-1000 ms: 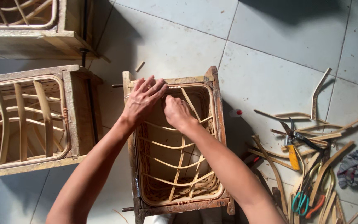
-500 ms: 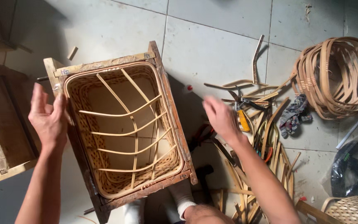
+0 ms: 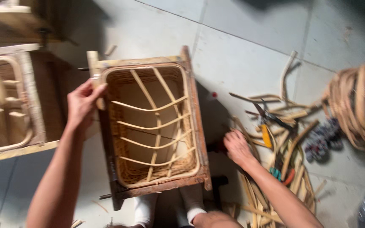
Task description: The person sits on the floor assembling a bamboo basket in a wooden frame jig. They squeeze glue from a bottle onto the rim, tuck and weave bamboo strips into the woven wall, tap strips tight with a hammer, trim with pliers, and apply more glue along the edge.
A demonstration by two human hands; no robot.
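Fingers of left hand point(image 3: 82, 104) gripping wooden frame point(image 3: 151, 126), right hand point(image 3: 237, 146) spread over cane strips point(image 3: 290, 147), grey tiled floor point(image 3: 241, 46).

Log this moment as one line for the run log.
left hand: grips wooden frame edge | right hand: open, down among rattan strips on floor | coil of rattan at right

Grey tiled floor point(image 3: 250, 50) carries a wooden-framed rattan stool point(image 3: 151, 126) and cane strips point(image 3: 284, 139).

bare tiles point(image 3: 250, 55) beyond frame point(image 3: 191, 105), cane scraps point(image 3: 284, 139) rightward
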